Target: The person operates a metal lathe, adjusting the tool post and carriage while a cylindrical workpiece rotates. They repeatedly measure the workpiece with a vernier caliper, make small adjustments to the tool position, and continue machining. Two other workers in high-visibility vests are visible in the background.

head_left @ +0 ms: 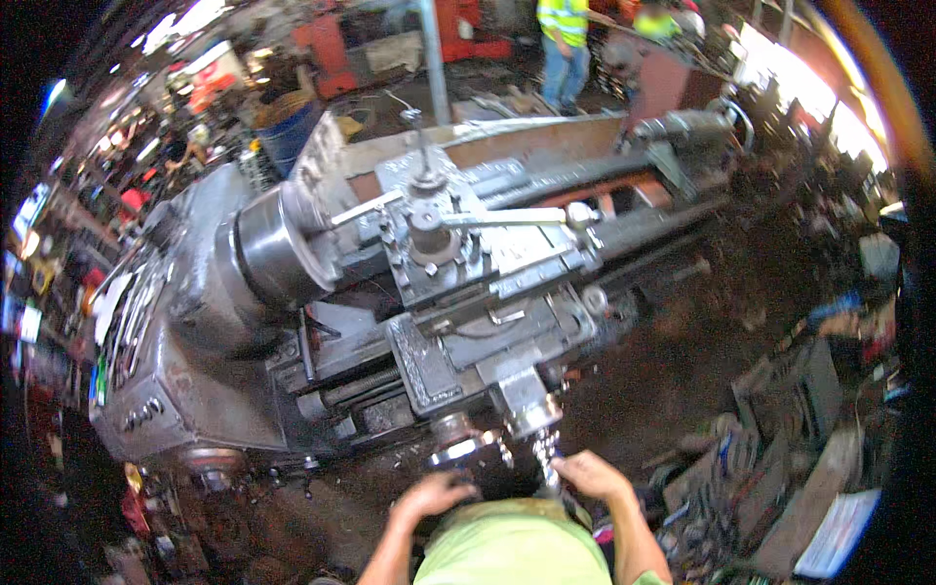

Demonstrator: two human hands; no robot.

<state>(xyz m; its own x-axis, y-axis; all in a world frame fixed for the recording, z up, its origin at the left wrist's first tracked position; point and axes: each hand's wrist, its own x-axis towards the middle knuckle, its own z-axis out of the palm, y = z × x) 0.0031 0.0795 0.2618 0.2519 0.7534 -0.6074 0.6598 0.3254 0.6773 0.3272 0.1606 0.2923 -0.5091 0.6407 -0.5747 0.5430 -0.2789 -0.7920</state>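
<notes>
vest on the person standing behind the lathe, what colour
Bright yellow-green, high-visibility; the vest shows at the top of the head view, beyond the lathe.

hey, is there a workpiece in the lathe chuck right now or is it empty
In. A pale metal bar sticks out of the chuck toward the tool post. Whether it is spinning, cannot tell.

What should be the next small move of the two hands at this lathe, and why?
Probably a slow turn of the cross-slide handle by the right hand, which grips it, while the left hand steadies the carriage handwheel. A bar sits in the chuck, close to the tool post, so only a small feed seems wise.
</notes>
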